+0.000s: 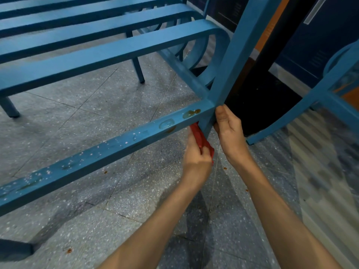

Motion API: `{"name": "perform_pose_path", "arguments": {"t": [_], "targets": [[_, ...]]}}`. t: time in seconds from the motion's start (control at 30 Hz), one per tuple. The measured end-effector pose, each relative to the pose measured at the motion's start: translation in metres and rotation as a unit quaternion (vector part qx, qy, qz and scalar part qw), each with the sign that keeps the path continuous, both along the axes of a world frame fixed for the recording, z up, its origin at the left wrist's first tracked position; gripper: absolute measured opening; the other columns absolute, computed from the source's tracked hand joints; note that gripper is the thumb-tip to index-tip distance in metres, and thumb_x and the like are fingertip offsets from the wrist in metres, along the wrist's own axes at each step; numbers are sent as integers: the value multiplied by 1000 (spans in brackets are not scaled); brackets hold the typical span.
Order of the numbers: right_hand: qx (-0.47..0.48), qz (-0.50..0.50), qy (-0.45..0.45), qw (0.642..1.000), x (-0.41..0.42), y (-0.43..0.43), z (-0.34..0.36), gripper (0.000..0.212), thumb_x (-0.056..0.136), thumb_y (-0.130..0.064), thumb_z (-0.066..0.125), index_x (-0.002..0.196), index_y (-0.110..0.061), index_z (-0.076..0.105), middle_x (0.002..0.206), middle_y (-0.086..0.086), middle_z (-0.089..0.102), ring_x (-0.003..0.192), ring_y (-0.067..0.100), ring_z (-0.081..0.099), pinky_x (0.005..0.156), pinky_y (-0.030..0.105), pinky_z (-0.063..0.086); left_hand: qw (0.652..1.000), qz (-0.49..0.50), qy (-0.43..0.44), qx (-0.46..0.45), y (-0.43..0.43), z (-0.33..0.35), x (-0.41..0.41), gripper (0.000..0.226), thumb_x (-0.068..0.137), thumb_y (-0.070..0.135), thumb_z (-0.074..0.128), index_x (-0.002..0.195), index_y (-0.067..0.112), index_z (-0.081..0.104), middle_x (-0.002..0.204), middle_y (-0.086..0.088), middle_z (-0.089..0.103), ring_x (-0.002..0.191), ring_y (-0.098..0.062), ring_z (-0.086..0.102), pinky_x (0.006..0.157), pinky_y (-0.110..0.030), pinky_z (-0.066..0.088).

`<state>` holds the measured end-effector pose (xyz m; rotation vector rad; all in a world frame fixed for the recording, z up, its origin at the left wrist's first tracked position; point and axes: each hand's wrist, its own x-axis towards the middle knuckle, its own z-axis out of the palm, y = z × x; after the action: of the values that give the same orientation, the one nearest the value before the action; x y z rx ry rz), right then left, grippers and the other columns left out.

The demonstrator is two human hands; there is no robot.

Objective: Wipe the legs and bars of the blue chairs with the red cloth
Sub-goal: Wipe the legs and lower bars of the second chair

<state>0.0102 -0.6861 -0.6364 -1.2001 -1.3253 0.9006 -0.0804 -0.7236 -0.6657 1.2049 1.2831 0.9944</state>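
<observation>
Cloth (202, 141), soft and limp, sits bunched in our left hand (196, 160) at centre frame, against the leg (237, 51) below the bar (116, 146); we judge it best gripped wadded. Our right hand (230, 131) curls around that stiff leg.

Leg (208, 124) hides part of the red cloth (203, 143).

speckled grey floor (136, 200) bears blue chair legs (138, 69) and brown drips (69, 250).
</observation>
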Motion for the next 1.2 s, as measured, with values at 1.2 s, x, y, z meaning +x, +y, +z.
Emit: {"name": "perform_pose_path", "arguments": {"t": [1.2], "targets": [[-30,-61,-63,996,-1,-5,8,21,101,-27,44,111,-23,61,100,-5,46,94,2,52,88,23,48,995,-16,44,92,5,-13,-1,70,89,0,42,151,20,17,140,-6,47,123,-18,51,104,-36,44]]}}
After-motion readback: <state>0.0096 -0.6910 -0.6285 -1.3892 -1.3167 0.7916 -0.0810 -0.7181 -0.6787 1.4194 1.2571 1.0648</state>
